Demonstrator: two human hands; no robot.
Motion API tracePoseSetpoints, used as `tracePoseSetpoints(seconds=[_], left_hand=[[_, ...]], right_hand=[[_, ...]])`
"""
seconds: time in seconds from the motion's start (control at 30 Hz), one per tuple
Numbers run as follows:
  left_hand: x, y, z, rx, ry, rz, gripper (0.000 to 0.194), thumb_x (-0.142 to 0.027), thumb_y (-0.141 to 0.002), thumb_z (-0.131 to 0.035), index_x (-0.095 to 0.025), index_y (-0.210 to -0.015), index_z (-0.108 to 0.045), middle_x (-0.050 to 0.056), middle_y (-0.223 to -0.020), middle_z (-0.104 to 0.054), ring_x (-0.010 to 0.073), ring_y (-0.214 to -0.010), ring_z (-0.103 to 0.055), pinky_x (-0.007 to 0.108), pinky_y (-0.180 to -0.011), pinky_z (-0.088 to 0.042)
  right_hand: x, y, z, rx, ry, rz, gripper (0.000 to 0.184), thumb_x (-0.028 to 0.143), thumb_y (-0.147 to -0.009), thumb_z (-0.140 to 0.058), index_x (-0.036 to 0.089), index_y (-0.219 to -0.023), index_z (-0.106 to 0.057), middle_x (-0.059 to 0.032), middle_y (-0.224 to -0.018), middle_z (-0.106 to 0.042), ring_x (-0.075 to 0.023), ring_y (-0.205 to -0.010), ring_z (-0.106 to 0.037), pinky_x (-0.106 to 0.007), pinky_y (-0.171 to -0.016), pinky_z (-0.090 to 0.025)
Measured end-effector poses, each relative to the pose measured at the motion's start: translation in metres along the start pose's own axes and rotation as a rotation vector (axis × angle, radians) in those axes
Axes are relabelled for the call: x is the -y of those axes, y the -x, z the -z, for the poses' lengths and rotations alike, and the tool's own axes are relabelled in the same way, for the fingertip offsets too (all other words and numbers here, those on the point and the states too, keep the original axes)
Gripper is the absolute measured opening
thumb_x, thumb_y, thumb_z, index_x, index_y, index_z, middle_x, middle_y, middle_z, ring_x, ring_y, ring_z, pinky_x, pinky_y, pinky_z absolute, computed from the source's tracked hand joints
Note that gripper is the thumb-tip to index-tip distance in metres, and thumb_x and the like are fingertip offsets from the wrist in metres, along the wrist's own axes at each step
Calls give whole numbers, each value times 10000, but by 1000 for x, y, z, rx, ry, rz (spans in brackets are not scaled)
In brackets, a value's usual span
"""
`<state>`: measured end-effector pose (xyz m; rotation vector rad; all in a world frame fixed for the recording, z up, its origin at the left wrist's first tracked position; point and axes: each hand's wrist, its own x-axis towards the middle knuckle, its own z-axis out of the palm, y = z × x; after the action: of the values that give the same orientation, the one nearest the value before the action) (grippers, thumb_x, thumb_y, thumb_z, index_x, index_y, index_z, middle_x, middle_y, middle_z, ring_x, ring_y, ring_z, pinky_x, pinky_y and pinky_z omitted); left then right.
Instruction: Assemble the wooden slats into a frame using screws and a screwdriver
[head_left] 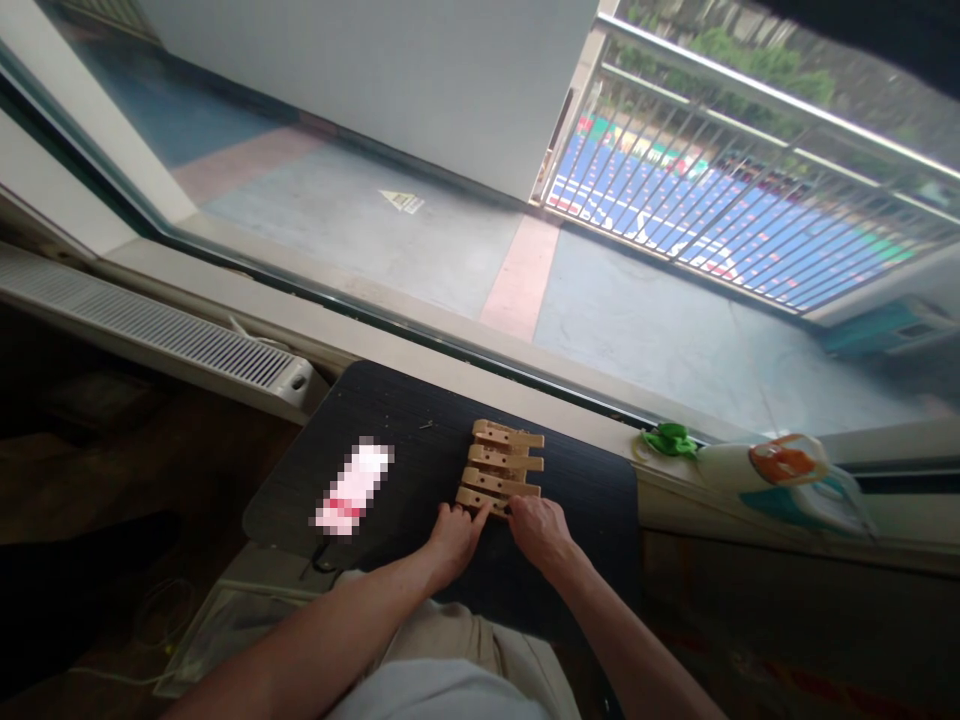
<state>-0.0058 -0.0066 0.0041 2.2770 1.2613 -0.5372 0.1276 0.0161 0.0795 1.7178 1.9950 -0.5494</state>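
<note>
Strips (517, 437) of pale wood, four in all and pierced with small dark holes, lie side by side, forming a slatted wooden piece (508, 460) on the black tabletop (589, 500), right of its middle. Their right ends stick out like teeth. The left hand (454, 540) touches the left part of the nearest strip, its fingers bent over the near edge and fairly close together; whether it pinches the wood I cannot tell. The right hand (540, 528) is curled narrow at the near right corner, knuckles up, its fingertips hidden, so its grip cannot be told either. To the left on the tabletop lies an upright-looking pixelated rectangle (352, 490), with a dark cable (322, 556) at the near edge beside it. A tiny metallic bit (427, 426) sits between that rectangle and the far edge. Beyond the table runs a pale windowsill (424, 362); a white radiator (172, 320) stands to the left, and to the right are a bright green object (670, 440) and a white container (724, 472) with orange on it. Outside, a metal railing (712, 180) borders the balcony floor (337, 220).
</note>
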Motion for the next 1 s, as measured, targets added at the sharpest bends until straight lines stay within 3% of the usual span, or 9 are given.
tracePoseSetpoints(seconds=[0.33, 0.53, 0.67, 1.0], left_hand=[[1, 0, -3, -22, 3, -2, 576, -124, -844, -380, -189, -1397, -232, 184, -1031, -630, 282, -946, -558, 402, -745, -314], [1, -1, -4, -10, 6, -4, 588, -101, -834, -374, -178, -1399, -228, 179, -1023, -638, 291, -945, -561, 414, -749, -315], [0, -1, -2, -19, 8, 7, 540, -128, -857, -355, -197, -1386, -268, 181, -1020, -639, 291, -944, -561, 425, -757, -309], [0, -1, -3, -22, 1, 1, 568, -148, -837, -399, -188, -1387, -263, 190, -1033, -629, 289, -939, -551, 419, -760, -307]], right_hand=[[1, -3, -5, -18, 13, 16, 238, 195, -855, -409, 163, -860, -645, -103, -868, -684, -208, -832, -640, -286, -706, -457], [4, -4, 3, 10, 35, 25, 235, 197, -849, -422, 167, -841, -654, -98, -859, -689, -220, -841, -640, -291, -695, -459], [4, -7, 8, -52, 16, 12, 220, 206, -846, -429, 170, -851, -645, -92, -881, -687, -203, -842, -638, -280, -712, -453], [3, -3, 8, -24, 20, 4, 208, 222, -831, -452, 163, -829, -651, -97, -867, -688, -202, -842, -639, -267, -710, -448]])
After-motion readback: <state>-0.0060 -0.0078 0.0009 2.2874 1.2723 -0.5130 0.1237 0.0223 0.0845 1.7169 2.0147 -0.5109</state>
